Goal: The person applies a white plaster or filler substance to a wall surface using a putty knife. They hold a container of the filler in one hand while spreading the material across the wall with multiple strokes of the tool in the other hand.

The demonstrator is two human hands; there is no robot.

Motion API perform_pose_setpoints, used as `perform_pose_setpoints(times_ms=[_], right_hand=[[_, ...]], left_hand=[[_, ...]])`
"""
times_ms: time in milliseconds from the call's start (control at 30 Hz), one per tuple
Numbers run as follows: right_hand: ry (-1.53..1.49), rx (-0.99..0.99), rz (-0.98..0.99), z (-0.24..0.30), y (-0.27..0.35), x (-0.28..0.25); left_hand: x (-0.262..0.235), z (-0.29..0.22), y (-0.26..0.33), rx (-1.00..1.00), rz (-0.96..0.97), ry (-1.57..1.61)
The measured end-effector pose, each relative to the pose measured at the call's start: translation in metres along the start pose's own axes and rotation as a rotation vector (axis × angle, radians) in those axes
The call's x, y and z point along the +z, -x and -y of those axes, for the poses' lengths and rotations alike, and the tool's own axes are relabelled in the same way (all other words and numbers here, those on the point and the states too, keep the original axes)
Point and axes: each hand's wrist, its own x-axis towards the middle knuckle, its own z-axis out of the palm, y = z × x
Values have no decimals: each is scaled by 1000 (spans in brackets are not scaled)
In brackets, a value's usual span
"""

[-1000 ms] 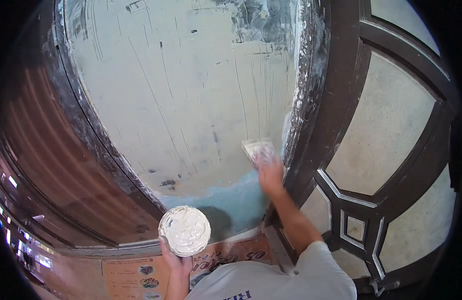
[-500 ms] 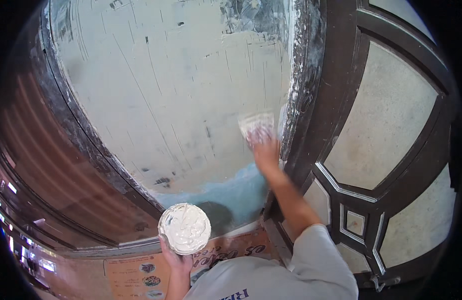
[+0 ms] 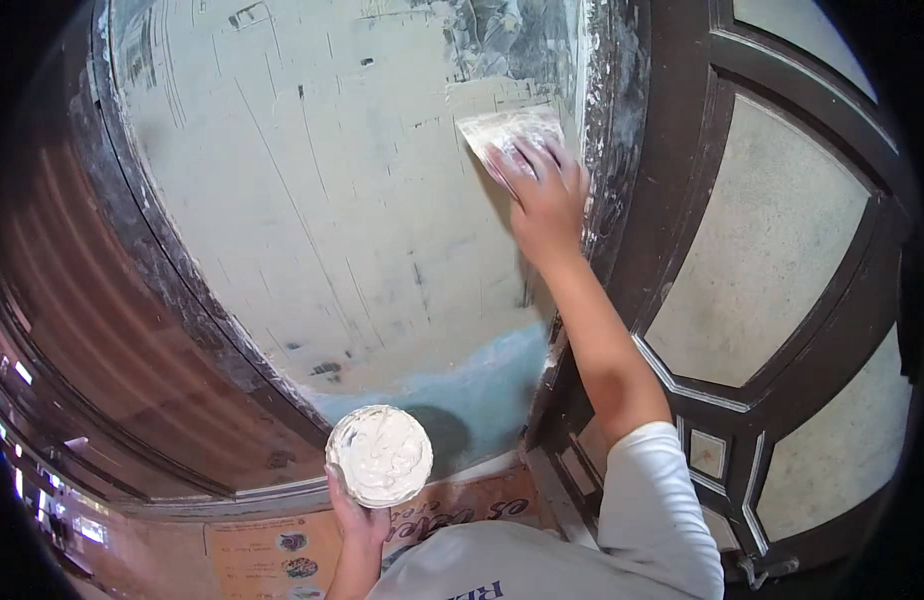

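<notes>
My right hand [image 3: 544, 195] is closed round a flat, putty-smeared spreader [image 3: 507, 128]. Its wide edge lies against the upper right part of the wall panel [image 3: 362, 220], close to the dark frame. Pale putty with thin scratch lines and a few dark spots covers most of that panel; a blue band [image 3: 482, 380] shows along its bottom. Down at the lower middle, my left hand [image 3: 357, 510] holds a round tub [image 3: 380, 457] of creamy white putty from beneath and the side, its open top facing up.
On the right stands a dark panelled door [image 3: 682, 230] with pale insets. A worn, paint-flecked frame [image 3: 612, 130] edges the panel. Brown glossy panelling [image 3: 92, 330] runs along the left. A printed orange sheet [image 3: 252, 550] lies on the floor below.
My right hand has swept upward along the panel's right side with the spreader, the arm stretching further. The tub in my left hand has shifted slightly right.
</notes>
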Motion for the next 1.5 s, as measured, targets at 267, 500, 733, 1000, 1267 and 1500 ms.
perform_pose_setpoints(times_ms=[267, 500, 733, 1000, 1267, 1500], right_hand=[[50, 96, 335, 37, 216, 58], [25, 278, 723, 21, 365, 24], [-43, 152, 97, -37, 51, 0], [222, 299, 402, -9, 116, 39], [-527, 487, 573, 82, 344, -11], [-300, 717, 115, -1, 300, 30]], left_hand=[[-1, -2, 8, 26, 8, -11], [-4, -6, 4, 27, 23, -5], [-5, -1, 0, 11, 51, 11], [-5, -3, 7, 10, 13, -12], [-11, -7, 6, -24, -5, -30], [-14, -6, 11, -6, 8, -35]])
